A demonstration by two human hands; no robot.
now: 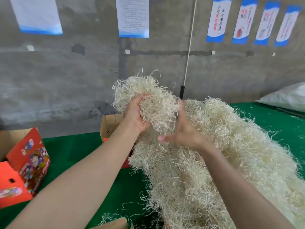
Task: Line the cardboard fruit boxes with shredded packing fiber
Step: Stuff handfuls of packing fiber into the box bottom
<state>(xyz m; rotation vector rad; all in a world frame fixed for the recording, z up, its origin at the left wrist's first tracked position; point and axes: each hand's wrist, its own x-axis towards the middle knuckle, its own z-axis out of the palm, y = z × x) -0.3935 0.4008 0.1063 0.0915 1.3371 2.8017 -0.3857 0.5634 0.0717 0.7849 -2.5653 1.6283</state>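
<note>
I hold a pale clump of shredded packing fiber up in front of me. My left hand grips it from the left and below, fingers curled into the strands. My right hand cups its right side, fingers spread and buried in the fiber. A big heap of the same fiber lies on the green table, below and to the right of my hands. An open brown cardboard box stands behind my left forearm, mostly hidden. A red printed fruit box sits open at the left edge.
The green table cover shows between the boxes, with loose strands scattered over it. A white sack lies at the far right. A grey wall with posters stands close behind. A cardboard edge pokes in at the bottom.
</note>
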